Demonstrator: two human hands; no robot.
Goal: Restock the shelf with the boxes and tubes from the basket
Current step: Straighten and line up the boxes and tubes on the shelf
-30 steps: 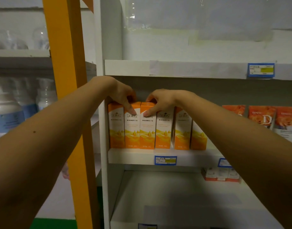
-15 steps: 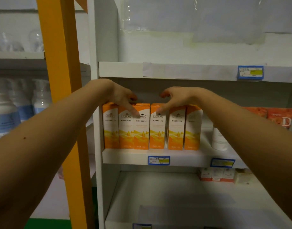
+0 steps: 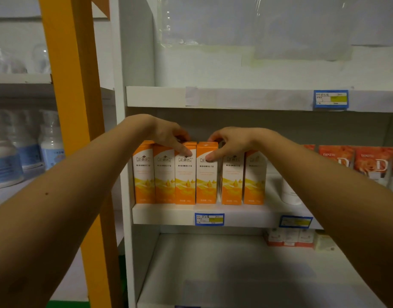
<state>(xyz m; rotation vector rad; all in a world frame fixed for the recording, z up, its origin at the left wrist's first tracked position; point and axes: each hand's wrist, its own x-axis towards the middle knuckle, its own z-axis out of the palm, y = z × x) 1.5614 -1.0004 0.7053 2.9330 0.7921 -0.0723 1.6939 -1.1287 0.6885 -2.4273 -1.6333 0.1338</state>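
Six orange boxes (image 3: 232,181) stand upright in a row at the left end of the middle shelf (image 3: 164,215), fronts facing out. The left hand (image 3: 168,136) pinches the top of the third box (image 3: 184,181), thumb on its front and fingers curled over behind. The right hand (image 3: 233,141) grips the fourth box (image 3: 206,181) the same way (the two boxes stand side by side, just apart). A blue tag (image 3: 209,219) sits on the shelf edge below. A white bottle (image 3: 289,194) stands right of the row.
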